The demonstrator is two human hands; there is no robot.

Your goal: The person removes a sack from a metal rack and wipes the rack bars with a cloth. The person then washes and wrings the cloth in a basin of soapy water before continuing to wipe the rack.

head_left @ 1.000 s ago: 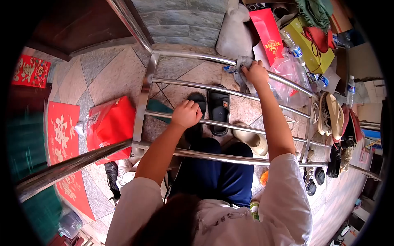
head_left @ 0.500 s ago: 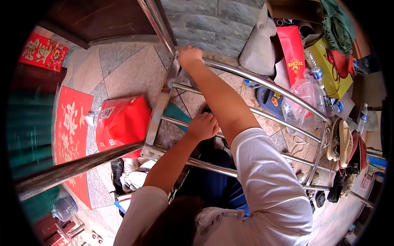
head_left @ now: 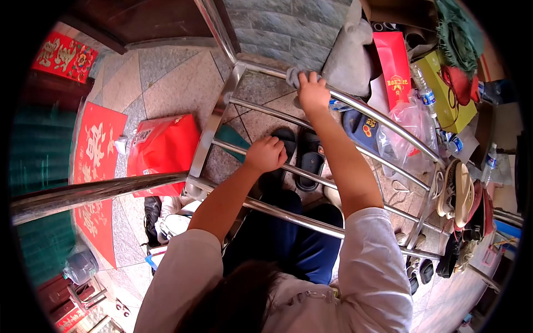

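A metal shoe rack with round silver bars lies tilted in front of me. My right hand presses a grey cloth round its far bar, right of the corner. My left hand is closed round a middle bar, nearer my body. Below that bar, black slippers show on feet between the rails. Part of the cloth is hidden under my right fingers.
A red bag stands left of the rack, beside a red paper banner. Shoes hang at the rack's right end. A plastic bag, bottles and boxes crowd the far right.
My right hand has slid rightward along the far bar from the corner, and the grey cloth now shows beside it. My left hand stays closed on the middle bar, slightly further left.
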